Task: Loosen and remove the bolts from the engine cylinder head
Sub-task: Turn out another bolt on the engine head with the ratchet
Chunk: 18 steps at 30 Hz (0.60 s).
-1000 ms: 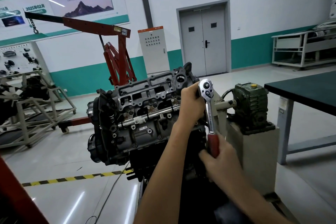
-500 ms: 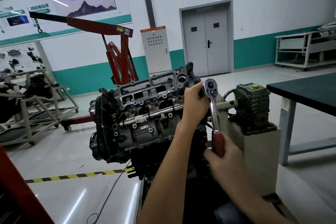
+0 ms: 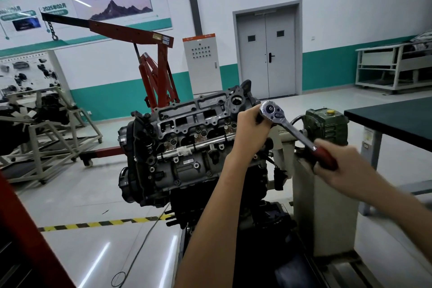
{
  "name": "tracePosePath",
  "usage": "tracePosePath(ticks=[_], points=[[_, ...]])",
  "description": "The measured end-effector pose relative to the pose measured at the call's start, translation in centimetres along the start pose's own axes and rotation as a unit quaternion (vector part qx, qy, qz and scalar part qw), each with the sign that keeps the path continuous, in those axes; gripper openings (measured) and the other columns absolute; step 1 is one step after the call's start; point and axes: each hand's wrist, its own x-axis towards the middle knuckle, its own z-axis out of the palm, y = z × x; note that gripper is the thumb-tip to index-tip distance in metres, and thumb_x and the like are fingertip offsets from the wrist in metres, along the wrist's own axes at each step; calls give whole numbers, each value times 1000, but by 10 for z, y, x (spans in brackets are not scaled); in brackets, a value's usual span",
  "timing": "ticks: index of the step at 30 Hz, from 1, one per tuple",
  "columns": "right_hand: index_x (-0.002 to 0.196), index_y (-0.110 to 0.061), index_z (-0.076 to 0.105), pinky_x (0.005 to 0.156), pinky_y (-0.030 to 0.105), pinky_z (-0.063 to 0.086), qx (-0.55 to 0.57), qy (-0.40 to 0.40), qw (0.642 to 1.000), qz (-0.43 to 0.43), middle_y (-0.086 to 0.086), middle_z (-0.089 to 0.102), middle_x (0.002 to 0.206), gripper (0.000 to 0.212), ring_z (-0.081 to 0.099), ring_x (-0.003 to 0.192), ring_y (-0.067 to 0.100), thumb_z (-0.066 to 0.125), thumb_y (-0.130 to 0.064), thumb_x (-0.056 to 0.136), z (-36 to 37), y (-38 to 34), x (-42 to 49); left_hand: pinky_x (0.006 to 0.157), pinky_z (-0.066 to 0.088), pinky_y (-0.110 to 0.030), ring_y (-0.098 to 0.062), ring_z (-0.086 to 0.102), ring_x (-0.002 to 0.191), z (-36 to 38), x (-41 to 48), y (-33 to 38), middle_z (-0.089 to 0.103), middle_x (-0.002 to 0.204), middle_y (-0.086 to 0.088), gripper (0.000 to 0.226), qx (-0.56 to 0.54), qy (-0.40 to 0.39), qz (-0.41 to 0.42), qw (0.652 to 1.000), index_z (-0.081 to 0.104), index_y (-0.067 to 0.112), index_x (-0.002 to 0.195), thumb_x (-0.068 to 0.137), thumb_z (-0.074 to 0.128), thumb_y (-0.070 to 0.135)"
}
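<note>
The engine cylinder head (image 3: 194,121) sits at the middle of the scene, the top of a dark engine mounted on a stand and tilted so its open face looks toward the viewer. It is bare grey cast metal, with rectangular openings, round bores and a bright silver rail running across its lower edge. At its right end is the chrome head of a ratchet wrench (image 3: 292,129), whose shaft slopes down to the right into a red grip. The left hand (image 3: 251,128) is at the wrench's head, its fingers curled tightly round the part just beneath it. What the tool sits on is hidden behind that hand. The right hand (image 3: 339,166), slightly blurred, has its fingers closed fully round the red grip, near and to the right of the engine. Just behind the wrench a green gearbox (image 3: 327,126) tops the stand's pale pedestal. At the far right is a dark tabletop (image 3: 392,117). Farther left stands a red engine hoist (image 3: 154,63), with a grey double door (image 3: 267,54) in the far wall. Yellow-and-black tape (image 3: 105,223) crosses the glossy floor near the left.
</note>
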Motion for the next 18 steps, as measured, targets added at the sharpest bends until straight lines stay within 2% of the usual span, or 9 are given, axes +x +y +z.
tracePosePath(ticks=[1, 3, 6, 8, 11, 13, 16, 18], points=[[94, -10, 59, 46, 7, 38, 39, 9, 998, 39, -11, 47, 58, 25, 52, 47, 2, 69, 3, 74, 15, -7, -10, 49, 26, -15, -5, 31, 54, 0, 0, -1, 46, 55, -2, 27, 0, -1, 2, 1000, 54, 7, 58, 77, 52, -12], [82, -24, 52, 43, 11, 36, 130, 56, 985, 100, -5, 48, 55, 28, 45, 42, 7, 69, -2, 75, 50, -29, -27, 49, 27, -14, -3, 31, 53, 1, 0, -1, 44, 53, 6, 39, -3, 8, 11, 1000, 48, 18, 55, 75, 53, -16], [73, -21, 49, 39, 15, 37, 287, 93, 943, 144, -2, 48, 51, 25, 45, 37, 8, 63, -1, 75, 95, -64, -30, 48, 26, -11, 0, 31, 48, 1, 2, -3, 39, 51, 14, 52, 1, 11, 29, 1000, 41, 27, 53, 77, 54, -17], [71, -22, 46, 37, 21, 38, 329, 80, 930, 144, -1, 45, 49, 27, 43, 34, 10, 60, 0, 76, 106, -74, -29, 48, 25, -12, 0, 30, 47, 1, 3, -3, 37, 50, 14, 53, 6, 6, 29, 1000, 40, 27, 53, 79, 56, -16], [81, -22, 54, 43, 12, 37, 209, 39, 972, 103, -2, 51, 55, 27, 48, 43, 8, 65, 1, 73, 74, -43, -26, 49, 28, -18, -2, 30, 51, -1, 5, -6, 41, 51, 11, 46, 9, -1, 9, 1000, 45, 23, 53, 78, 56, -14], [94, -14, 59, 47, 11, 41, 97, -11, 994, 51, -5, 52, 59, 29, 53, 49, 7, 69, 3, 73, 32, -14, -20, 49, 28, -19, -5, 32, 52, -2, 3, -4, 46, 53, 4, 31, 11, -16, 6, 1000, 54, 12, 57, 78, 56, -11], [95, -1, 62, 49, -3, 34, -29, -21, 999, -28, -18, 44, 53, 33, 54, 53, -11, 73, 11, 66, -16, 9, 1, 48, 25, -16, -5, 29, 53, -2, 3, -1, 45, 58, -6, 19, 19, -24, 10, 999, 53, -5, 63, 82, 56, -6], [97, 0, 62, 50, -4, 34, -37, 6, 999, -36, -20, 43, 55, 35, 53, 45, -1, 73, 11, 66, -14, 10, 4, 48, 24, -16, -5, 27, 53, 0, 2, -1, 44, 57, -6, 18, 20, -15, 17, 1000, 52, -4, 63, 81, 54, -6]])
